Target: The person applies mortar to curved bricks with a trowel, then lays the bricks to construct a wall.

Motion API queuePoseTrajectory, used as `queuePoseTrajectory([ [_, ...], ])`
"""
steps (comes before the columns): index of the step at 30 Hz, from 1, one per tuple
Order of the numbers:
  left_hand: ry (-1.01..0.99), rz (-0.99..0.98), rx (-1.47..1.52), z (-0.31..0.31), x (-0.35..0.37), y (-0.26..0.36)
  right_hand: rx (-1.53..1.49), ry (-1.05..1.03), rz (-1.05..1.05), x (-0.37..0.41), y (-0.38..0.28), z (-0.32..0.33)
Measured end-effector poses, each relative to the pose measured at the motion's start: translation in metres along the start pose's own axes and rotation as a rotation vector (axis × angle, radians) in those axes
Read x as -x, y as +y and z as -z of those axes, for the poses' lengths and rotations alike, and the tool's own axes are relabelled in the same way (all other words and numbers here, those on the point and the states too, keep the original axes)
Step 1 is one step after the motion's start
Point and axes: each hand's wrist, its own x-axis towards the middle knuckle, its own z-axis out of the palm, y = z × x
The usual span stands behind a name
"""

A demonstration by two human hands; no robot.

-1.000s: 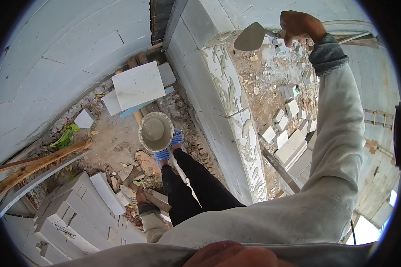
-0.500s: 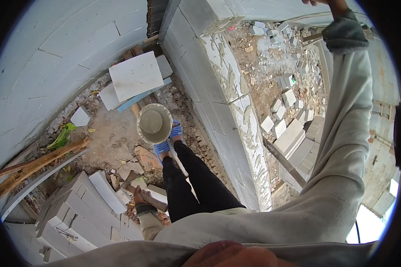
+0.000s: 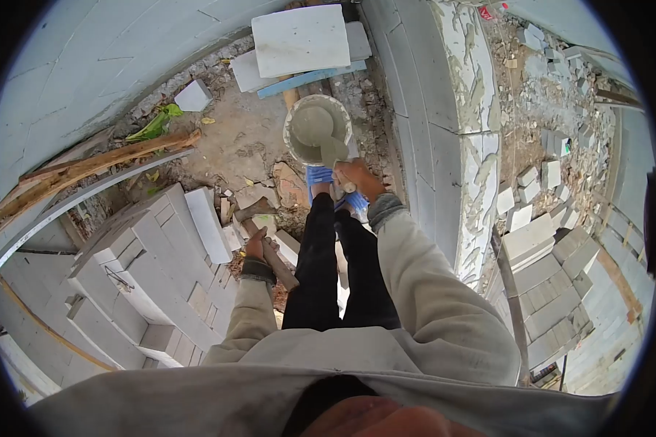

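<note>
My right hand [image 3: 358, 178] is closed round the handle of a trowel [image 3: 333, 150], whose grey-coated blade reaches over the near rim into the bucket. The bucket [image 3: 288, 143] holds wet grey mortar [image 3: 315, 125] and stands just beyond my feet in blue slippers [image 3: 318, 175]. Lower and to the left, my left hand [image 3: 256, 244] grips the wooden handle of a hatchet-like tool [image 3: 278, 268]. Its brownish head points away from me, above the rubble beside the stacked blocks.
Stacked pale blocks [image 3: 149, 255] stand on the left, near a wooden plank [image 3: 102, 162] and a metal strip [image 3: 87, 197]. White blocks [image 3: 301, 40] lie beyond the bucket. A mortar-topped block wall [image 3: 477, 175] runs along the right, with rubble and loose blocks [image 3: 528, 244] past it.
My right hand has come down from the upper right to the bucket, now with the trowel blade in the mortar. My left hand still grips its tool. The view has shifted right.
</note>
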Motion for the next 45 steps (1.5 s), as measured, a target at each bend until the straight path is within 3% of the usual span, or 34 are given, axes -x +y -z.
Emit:
queuePoseTrajectory([
  [1,0.074,-0.02,-0.047,-0.018,0.012,0.0,-0.039,0.09,-0.03,-0.026,0.017,-0.007],
  [3,0.04,-0.091,-0.099,-0.04,0.014,-0.002,-0.141,0.274,-0.114,-0.064,0.05,-0.021],
  [6,0.125,-0.168,-0.28,-0.063,0.022,-0.01,-0.054,0.258,0.138,-0.085,0.104,-0.012],
  [7,0.116,-0.188,-0.325,-0.068,0.022,-0.012,-0.092,0.167,-0.045,-0.03,0.06,-0.015],
  [10,-0.02,-0.28,-0.388,-0.093,0.035,-0.018,0.204,-0.032,-0.041,0.01,0.095,0.03],
  [11,-0.038,-0.328,-0.425,-0.102,0.041,-0.02,0.486,0.093,0.042,0.046,0.09,0.038],
  [13,-0.037,-0.401,-0.494,-0.123,0.053,-0.022,0.485,-0.014,-0.12,0.097,0.097,0.066],
  [15,-0.079,-0.483,-0.477,-0.148,0.062,-0.022,0.488,0.049,-0.054,0.144,0.116,0.096],
  [17,-0.146,-0.533,-0.434,-0.169,0.061,-0.013,0.426,0.11,-0.194,0.183,0.127,0.121],
  [23,-0.201,-0.662,-0.5,-0.242,0.045,0.047,0.078,0.409,-0.232,0.241,0.216,0.161],
  [26,-0.199,-0.964,-0.656,-0.284,0.023,0.088,0.012,0.568,-0.169,0.245,0.265,0.159],
  [28,-0.025,-1.21,-1.03,-0.297,-0.056,0.145,-0.045,0.675,-0.193,0.249,0.284,0.147],
  [30,0.398,-1.422,-1.455,-0.353,-0.037,0.162,-0.176,0.707,-0.209,0.248,0.299,0.131],
  [32,0.588,-1.791,-1.517,-0.378,-0.096,0.195,-0.214,0.729,-0.227,0.244,0.32,0.113],
  [34,0.52,-1.444,-1.653,-0.415,-0.076,0.198,-0.227,0.762,-0.257,0.238,0.355,0.09],
  [35,0.472,-1.538,-1.683,-0.415,-0.104,0.214,-0.19,0.738,-0.293,0.236,0.37,0.08],
  [36,0.509,-1.454,-1.796,-0.422,-0.116,0.222,-0.089,0.756,-0.275,0.23,0.399,0.069],
  [37,0.526,-1.553,-1.82,-0.421,-0.125,0.217,-0.23,0.743,-0.329,0.246,0.383,0.058],
  [38,0.565,-1.508,-1.847,-0.423,-0.132,0.214,-0.129,0.781,-0.351,0.25,0.392,0.048],
  [40,0.48,-1.522,-1.864,-0.426,-0.121,0.205,-0.24,0.866,-0.367,0.253,0.437,0.018],
  [41,0.429,-1.515,-1.867,-0.427,-0.111,0.201,-0.156,0.966,-0.37,0.267,0.429,0.005],
  [43,0.329,-1.473,-1.875,-0.428,-0.096,0.186,-0.266,1.01,-0.424,0.294,0.409,-0.013],
  [44,0.274,-1.441,-1.861,-0.426,-0.087,0.177,-0.251,1.009,-0.335,0.283,0.447,-0.028],
  [45,0.228,-1.396,-1.86,-0.425,-0.081,0.168,-0.276,1.04,-0.379,0.286,0.451,-0.043],
])
